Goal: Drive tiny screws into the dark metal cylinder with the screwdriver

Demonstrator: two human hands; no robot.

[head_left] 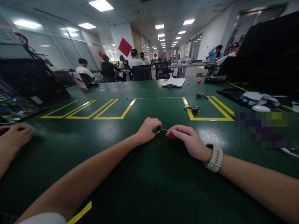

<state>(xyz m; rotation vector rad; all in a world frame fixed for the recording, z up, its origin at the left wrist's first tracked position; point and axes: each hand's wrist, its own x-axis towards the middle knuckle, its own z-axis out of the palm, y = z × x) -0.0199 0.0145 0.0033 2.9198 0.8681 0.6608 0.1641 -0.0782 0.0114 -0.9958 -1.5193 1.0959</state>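
Observation:
My left hand [147,130] is closed around a small round metal part [157,129], its open, ring-like end facing right. My right hand [183,135], wearing a watch with a pale strap [215,158], pinches a thin metal rod [164,129]. The rod's tip meets the round part's open end; whether it is a separate tool or belongs to the part I cannot tell. Beyond my right hand lie a metal cylinder with a shaft [192,109] and a similar shafted piece [201,95] farther back.
Yellow tape [109,118] marks rectangles on the green table [130,174]. At the back are a clipboard with paper [174,82] and a red-handled tool [198,81]. Gloves [259,99] and a white oval object [261,108] lie right. Another person's hand [15,137] rests at left.

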